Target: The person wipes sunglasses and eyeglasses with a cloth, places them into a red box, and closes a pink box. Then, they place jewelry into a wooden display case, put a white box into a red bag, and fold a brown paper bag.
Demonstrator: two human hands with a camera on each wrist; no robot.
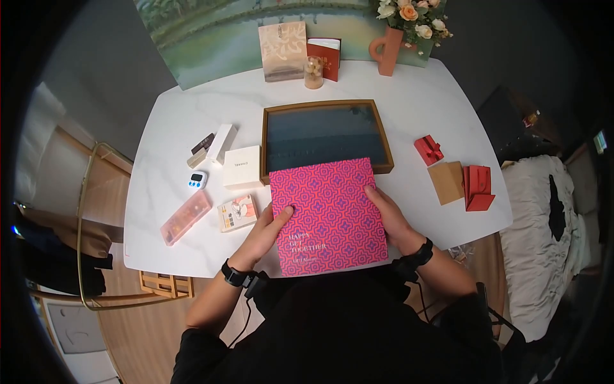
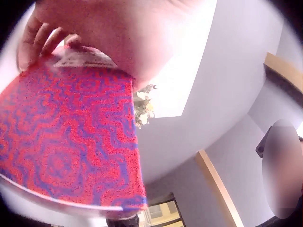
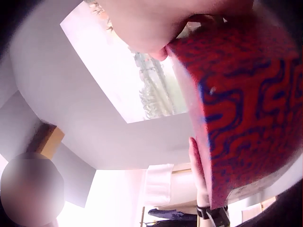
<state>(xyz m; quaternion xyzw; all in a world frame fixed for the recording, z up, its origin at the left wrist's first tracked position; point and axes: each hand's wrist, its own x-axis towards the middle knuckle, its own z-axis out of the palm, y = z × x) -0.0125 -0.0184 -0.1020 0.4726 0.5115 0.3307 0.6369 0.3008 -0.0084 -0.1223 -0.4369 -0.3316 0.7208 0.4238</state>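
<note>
Head view: left hand (image 1: 263,235) and right hand (image 1: 391,221) grip the pink patterned box (image 1: 329,217) by opposite sides, thumbs on the top face, fingers curled under. Box is held at the near table edge, in front of the torso, overlapping the near side of the framed panel (image 1: 326,137) in view; can't tell if they touch. Cream box (image 1: 242,168) and illustrated box (image 1: 237,213) sit left of it, near the left hand. Red bag (image 1: 478,188) and brown envelope (image 1: 446,182) lie off to the right.
</note>
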